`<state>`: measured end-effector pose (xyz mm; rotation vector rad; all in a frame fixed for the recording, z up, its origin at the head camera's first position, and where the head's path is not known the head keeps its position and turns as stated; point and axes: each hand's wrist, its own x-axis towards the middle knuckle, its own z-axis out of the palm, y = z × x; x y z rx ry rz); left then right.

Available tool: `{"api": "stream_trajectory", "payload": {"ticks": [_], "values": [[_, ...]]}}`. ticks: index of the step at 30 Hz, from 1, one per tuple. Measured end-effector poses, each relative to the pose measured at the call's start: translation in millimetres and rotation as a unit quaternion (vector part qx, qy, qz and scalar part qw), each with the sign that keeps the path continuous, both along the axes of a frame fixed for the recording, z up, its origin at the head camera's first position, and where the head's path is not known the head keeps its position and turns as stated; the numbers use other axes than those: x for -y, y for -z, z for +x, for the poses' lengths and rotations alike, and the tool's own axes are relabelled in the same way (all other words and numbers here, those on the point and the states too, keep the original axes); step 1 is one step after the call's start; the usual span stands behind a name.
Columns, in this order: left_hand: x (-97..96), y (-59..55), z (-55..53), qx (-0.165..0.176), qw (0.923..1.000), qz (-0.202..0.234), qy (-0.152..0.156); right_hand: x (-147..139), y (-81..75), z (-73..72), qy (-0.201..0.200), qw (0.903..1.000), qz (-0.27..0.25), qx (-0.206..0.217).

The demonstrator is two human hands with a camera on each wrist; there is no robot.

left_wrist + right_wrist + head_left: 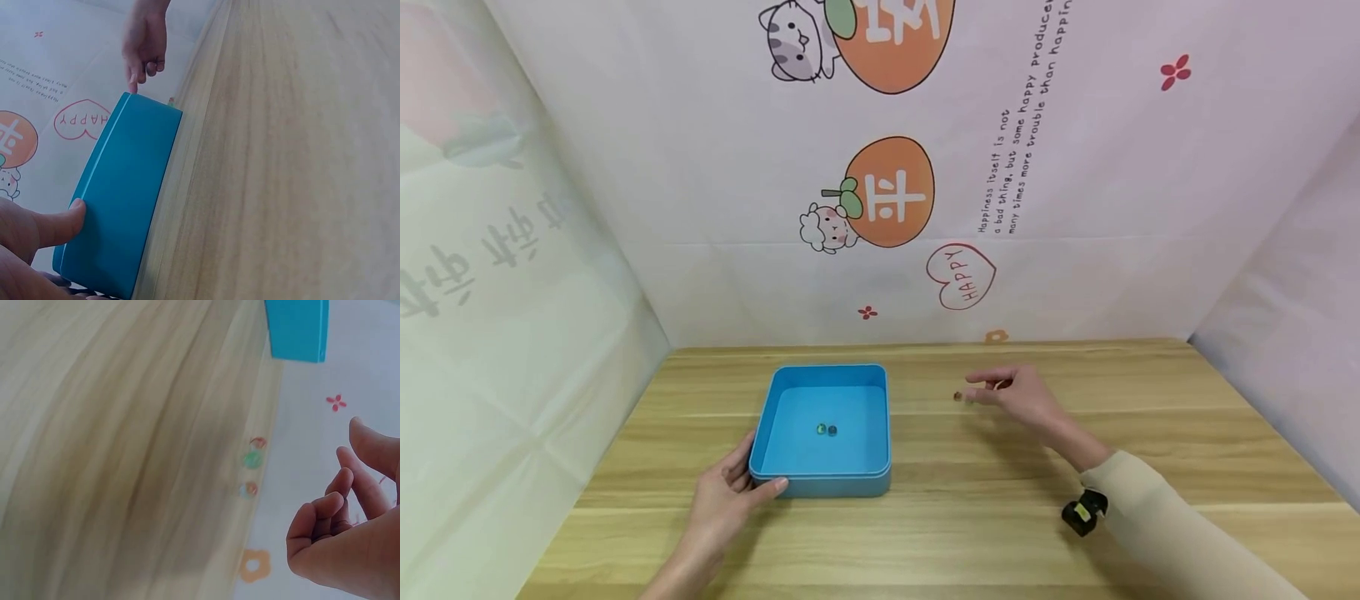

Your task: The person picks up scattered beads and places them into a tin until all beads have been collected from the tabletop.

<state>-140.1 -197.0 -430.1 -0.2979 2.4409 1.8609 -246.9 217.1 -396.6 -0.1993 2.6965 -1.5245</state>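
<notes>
A square blue box (850, 487) sits on the wooden table, with two small glass marbles (827, 430) lying side by side on its floor. My left hand (722, 496) grips the box's near left corner, its thumb (65, 225) against the front wall and the fingers along the left side. To the right of the box, my right hand (1026, 404) hovers over the table, thumb and index finger apart with nothing seen between them. Beside its fingertips lies a reddish marble (957, 396). The right wrist view shows a red marble (259, 442), a green marble (252, 460) and an orange-and-clear marble (250, 489).
A white sheet (760, 283) with cartoon prints hangs behind the table (970, 542), and more sheeting stands at both sides. Around the right wrist is a black device (1084, 512).
</notes>
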Motion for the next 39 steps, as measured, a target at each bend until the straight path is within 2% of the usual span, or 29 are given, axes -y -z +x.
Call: {"api": "stream_trajectory", "payload": {"ticks": [15, 25, 33, 39], "values": [[-0.6, 0.7, -0.9, -0.001, 1.0000, 0.001, 0.001, -37, 26.0, -18.5, 0.019, 0.9982, 0.050, 0.027], [-0.4, -0.5, -0.2, -0.004, 1.0000, -0.003, 0.004, -40, 32.4, -24.3, 0.022, 0.9973, 0.064, 0.030], [0.0, -1.1, 0.1, -0.006, 1.0000, -0.003, 0.005, -37, 33.9, -30.8, 0.009, 0.9970, 0.072, 0.025], [-0.2, -1.6, 0.4, -0.002, 1.0000, -0.001, 0.005, -34, 35.2, -31.9, 0.012, 0.9954, 0.085, 0.041]]}}
